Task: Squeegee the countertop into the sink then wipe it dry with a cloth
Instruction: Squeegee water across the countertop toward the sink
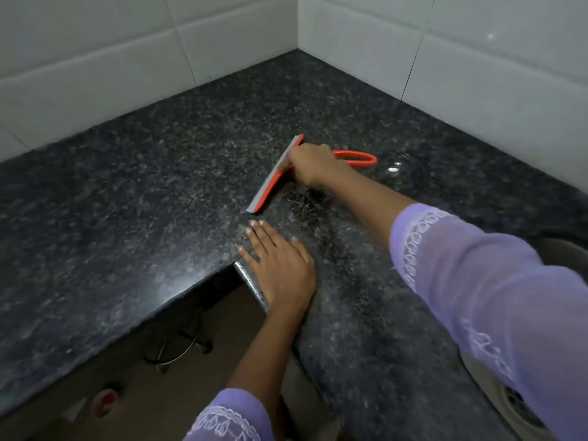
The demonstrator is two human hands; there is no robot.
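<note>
Clearly the job is in its first half: the right hand [310, 165] curls its grip round the squeegee [276, 175] near the middle of the table [127, 192], blade down, while the left hand [280, 265] lies flat and holds nothing at the near inner corner. Droplets glisten to the right; the sink [521, 405] sits near right. No cloth shows, so drying seems left. The squeegee is orange, with a grey blade and looped handle.
</note>
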